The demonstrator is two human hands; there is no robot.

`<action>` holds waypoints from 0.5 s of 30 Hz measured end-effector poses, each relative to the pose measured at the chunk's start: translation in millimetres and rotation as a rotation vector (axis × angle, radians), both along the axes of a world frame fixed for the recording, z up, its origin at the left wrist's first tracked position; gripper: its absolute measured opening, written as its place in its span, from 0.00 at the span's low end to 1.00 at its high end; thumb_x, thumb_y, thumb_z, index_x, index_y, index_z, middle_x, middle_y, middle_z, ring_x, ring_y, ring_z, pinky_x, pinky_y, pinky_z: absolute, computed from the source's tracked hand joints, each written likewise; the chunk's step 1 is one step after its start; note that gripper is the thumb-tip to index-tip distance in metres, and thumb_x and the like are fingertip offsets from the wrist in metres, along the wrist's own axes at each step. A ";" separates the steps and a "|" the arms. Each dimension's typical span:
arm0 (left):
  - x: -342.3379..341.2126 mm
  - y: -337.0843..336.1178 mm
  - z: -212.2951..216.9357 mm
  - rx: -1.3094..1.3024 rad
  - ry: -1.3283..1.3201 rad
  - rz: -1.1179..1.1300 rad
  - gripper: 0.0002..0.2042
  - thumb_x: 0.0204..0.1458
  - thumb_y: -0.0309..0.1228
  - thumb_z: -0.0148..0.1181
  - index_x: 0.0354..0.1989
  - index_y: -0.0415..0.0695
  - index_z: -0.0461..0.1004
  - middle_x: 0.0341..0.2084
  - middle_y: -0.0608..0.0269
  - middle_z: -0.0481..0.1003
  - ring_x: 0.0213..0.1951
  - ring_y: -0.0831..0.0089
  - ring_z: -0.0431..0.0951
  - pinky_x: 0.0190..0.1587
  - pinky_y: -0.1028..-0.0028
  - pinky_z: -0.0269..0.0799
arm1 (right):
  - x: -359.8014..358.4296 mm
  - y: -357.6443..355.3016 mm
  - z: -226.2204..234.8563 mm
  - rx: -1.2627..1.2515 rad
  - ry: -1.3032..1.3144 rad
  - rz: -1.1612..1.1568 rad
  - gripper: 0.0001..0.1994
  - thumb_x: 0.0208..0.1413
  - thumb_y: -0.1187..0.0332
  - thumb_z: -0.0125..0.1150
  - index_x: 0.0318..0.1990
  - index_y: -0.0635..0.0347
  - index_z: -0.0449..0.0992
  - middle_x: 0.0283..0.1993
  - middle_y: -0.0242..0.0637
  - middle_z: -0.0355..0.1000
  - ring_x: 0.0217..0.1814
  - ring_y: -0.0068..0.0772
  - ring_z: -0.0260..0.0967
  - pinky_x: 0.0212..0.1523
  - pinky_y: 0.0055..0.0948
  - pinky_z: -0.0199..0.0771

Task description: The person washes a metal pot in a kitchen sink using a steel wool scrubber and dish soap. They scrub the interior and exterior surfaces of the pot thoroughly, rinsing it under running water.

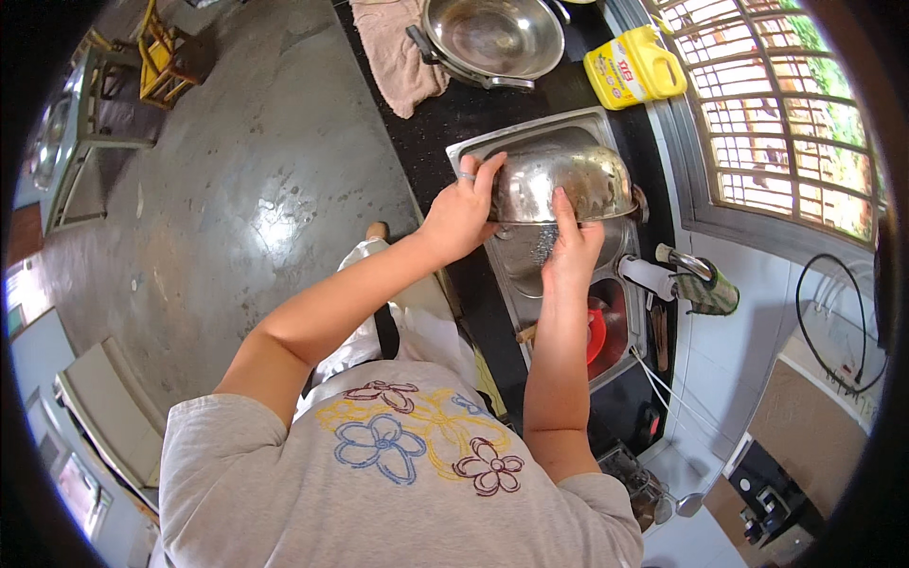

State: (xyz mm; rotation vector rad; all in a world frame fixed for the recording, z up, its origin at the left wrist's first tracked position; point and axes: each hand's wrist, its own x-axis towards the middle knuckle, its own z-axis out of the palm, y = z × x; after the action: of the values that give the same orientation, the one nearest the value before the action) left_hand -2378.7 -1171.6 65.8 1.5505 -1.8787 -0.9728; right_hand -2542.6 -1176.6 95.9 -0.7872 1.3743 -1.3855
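A shiny steel basin [563,180] is held tipped over above the sink, its rounded outside up and its rim toward me. My left hand [462,210] grips its left side, the fingers spread over the metal. On the near rim, my right hand [573,248] clamps with the thumb on the outside; its other fingers are mostly hidden under the basin. A speckled, glittering grey patch [544,244] shows beside my right hand; whether it is a scourer or falling water I cannot make out. Beneath lies the steel double sink [460,150].
A red bowl [595,331] sits in the nearer sink compartment. The tap [684,261] juts in from the right wall. Beyond the sink stand a yellow jug [632,71] and a steel pan [494,38], with a pink towel [396,59] on the counter. A barred window [786,114] is at the right.
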 end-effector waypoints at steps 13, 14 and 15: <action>5.7 -17.6 -79.2 1.173 1.267 0.199 0.42 0.55 0.71 0.41 0.69 0.52 0.62 0.65 0.60 0.65 0.64 0.63 0.65 0.61 0.57 0.64 | -62.9 38.1 26.6 0.150 -0.033 -0.067 0.30 0.64 0.49 0.58 0.62 0.67 0.66 0.61 0.40 0.69 0.60 0.35 0.67 0.60 0.35 0.67; 2.8 -18.9 -73.2 1.111 1.302 0.180 0.41 0.56 0.71 0.42 0.69 0.52 0.62 0.66 0.60 0.64 0.65 0.65 0.65 0.62 0.57 0.63 | -72.7 40.5 24.4 0.185 -0.045 -0.090 0.30 0.64 0.48 0.56 0.62 0.66 0.66 0.61 0.40 0.69 0.61 0.35 0.67 0.60 0.36 0.67; 1.3 -20.6 -67.4 1.044 1.335 0.161 0.40 0.57 0.70 0.43 0.69 0.52 0.62 0.67 0.60 0.64 0.65 0.67 0.64 0.63 0.57 0.63 | -82.2 41.8 21.3 0.216 -0.059 -0.111 0.30 0.65 0.47 0.55 0.62 0.65 0.67 0.61 0.39 0.69 0.61 0.35 0.67 0.60 0.36 0.68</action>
State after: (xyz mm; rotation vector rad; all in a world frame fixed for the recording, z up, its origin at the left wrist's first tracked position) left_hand -2377.4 -1192.2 -1.5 0.8663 -0.2578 -2.2763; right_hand -2624.8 -1134.8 117.2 -0.5310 1.5103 -1.3069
